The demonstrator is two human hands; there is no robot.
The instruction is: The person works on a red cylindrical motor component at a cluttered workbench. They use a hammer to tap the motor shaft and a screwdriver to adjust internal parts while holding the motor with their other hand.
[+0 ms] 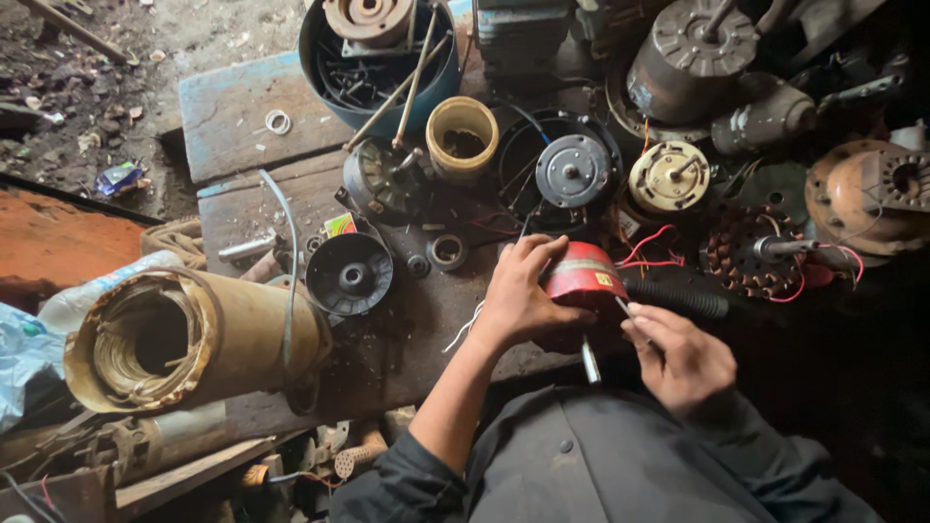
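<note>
A worn workbench of grey-blue painted wooden planks (232, 116) carries the work, set in a dim, cluttered workshop with bare dirt ground beyond its far left corner. The bench's far edge is packed: a blue round tub of rods and metal scraps (378, 58), a small yellowish plastic pot (462, 136), a grey disc-shaped motor end cover (573, 170), a cream-coloured motor cap with a shaft (668, 176) and a copper-wound stator with red wires (751, 254). Near the left edge lies a large rusty tan cylinder with wire coiled inside (184, 334), and a black pulley-like disc (350, 274) sits just beside it. Open plank shows only at the far left corner and in a narrow strip between the disc and the hands.

At the near edge, the left hand (518, 291) wraps its curled fingers over a small red cylindrical motor part with a yellow label (584, 276), gripping it from the left. The right hand (683, 353), fingers loosely bent, pinches a thin metal tool (625, 308) whose tip touches the red part's right side.
</note>
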